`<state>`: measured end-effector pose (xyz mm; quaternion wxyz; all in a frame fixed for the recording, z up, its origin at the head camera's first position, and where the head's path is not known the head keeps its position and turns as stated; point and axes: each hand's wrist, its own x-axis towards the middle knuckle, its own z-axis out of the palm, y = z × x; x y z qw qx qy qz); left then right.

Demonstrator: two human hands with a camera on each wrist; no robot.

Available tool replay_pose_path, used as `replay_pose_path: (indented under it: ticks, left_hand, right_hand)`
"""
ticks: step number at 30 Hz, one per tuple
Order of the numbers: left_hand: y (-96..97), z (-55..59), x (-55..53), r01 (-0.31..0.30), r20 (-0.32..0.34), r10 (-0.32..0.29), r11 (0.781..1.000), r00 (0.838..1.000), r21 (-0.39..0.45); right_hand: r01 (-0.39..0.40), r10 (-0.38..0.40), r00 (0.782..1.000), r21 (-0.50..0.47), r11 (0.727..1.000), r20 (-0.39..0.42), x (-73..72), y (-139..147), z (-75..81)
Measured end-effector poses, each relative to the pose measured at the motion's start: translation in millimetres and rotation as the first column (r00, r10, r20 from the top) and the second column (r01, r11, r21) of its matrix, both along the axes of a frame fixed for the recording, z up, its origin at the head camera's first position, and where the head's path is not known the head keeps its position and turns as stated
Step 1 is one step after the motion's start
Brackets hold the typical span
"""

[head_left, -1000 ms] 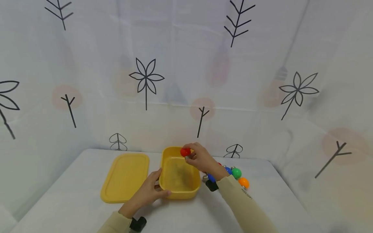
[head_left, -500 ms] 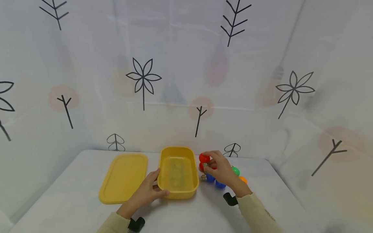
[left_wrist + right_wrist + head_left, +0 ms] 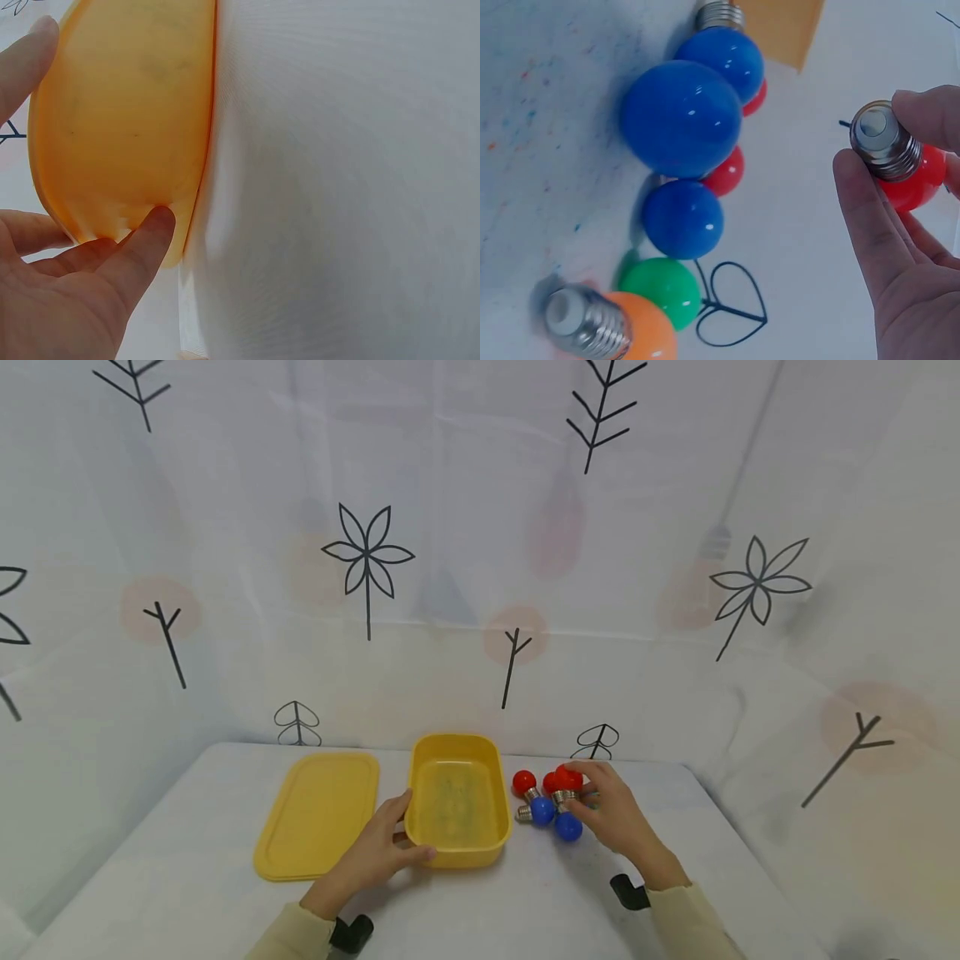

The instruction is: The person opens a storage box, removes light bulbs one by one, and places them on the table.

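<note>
In the head view my right hand (image 3: 617, 814) pinches a red light bulb (image 3: 919, 181) between thumb and fingers, its metal screw base pointing out past the fingertips. The hand hovers over a cluster of coloured bulbs on the table. Among them are a red bulb (image 3: 523, 782), a blue bulb (image 3: 568, 827) and another blue bulb (image 3: 542, 811). My left hand (image 3: 375, 853) grips the front left corner of a yellow plastic box (image 3: 465, 860), thumb on the front and fingers along the left side. Its fingertips press the box wall (image 3: 135, 112) in the left wrist view.
A flat yellow lid (image 3: 318, 814) lies left of the box on the white table (image 3: 480, 918). The right wrist view shows a green bulb (image 3: 664, 292) and an orange bulb (image 3: 649, 330) further along the cluster. A patterned white cloth (image 3: 450, 568) hangs behind.
My right hand has carried the red bulb from over the box rightward to above the bulb cluster. The left hand keeps its hold on the box.
</note>
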<state>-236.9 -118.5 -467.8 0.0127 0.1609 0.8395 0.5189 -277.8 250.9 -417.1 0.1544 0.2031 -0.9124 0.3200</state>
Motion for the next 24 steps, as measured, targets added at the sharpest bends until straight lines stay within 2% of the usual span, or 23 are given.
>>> replay_pose_path:
  ticks: [9,14,18,24]
  left_hand:
    - [0.7,2.1,0.7,-0.003,0.001,0.003,1.0,1.0,-0.004]
    - [0.7,2.2,-0.1,-0.011,0.008,0.011,1.0,1.0,-0.011]
    - [1.2,1.8,-0.1,-0.018,0.004,0.018,1.0,1.0,-0.024]
    - [0.8,0.2,-1.0,-0.026,-0.008,0.026,0.999,1.0,-0.042]
  right_hand:
    - [0.083,-0.083,0.992,0.006,0.997,0.093,4.0,11,-8.7]
    - [0.132,-0.137,0.986,0.048,0.99,0.097,5.0,14,-12.8]
    - [0.145,-0.151,0.984,0.061,0.988,0.099,5.9,17,-14.6]
    - [0.146,-0.155,0.977,0.069,0.987,0.147,4.3,23,-17.7]
